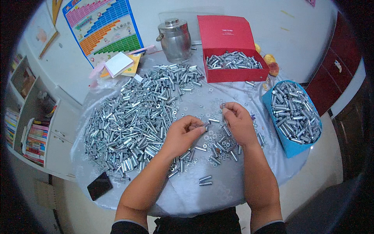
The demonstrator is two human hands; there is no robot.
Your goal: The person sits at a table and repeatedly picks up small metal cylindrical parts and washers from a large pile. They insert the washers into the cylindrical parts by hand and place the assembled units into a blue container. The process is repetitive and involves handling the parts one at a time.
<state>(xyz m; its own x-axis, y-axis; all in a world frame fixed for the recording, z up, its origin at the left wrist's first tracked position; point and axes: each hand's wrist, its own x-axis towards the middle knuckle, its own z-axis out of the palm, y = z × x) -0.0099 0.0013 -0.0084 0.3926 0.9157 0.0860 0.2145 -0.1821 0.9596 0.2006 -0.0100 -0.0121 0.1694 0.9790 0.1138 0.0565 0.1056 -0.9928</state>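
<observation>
Over the middle of the table, my left hand (182, 134) is closed, thumb against fingers, with a small metal sleeve (207, 124) at its fingertips. A little to the right and farther off, my right hand (238, 123) pinches a small metal piece (222, 105) between thumb and forefinger. Most of that piece is hidden, so its exact kind does not show. Below and between the hands lie loose metal sleeves (200, 148) and washers or nuts (217, 149). To the left spreads a large heap of shiny metal sleeves and bolts (130, 124).
At the back stands a red box (235, 76) holding metal sleeves, beside a steel canister (174, 41). A blue basket (290, 146) full of sleeves is at the right edge. A dark phone (100, 186) lies front left; notepads (119, 64) lie back left. Fruit (273, 69) sits behind the box.
</observation>
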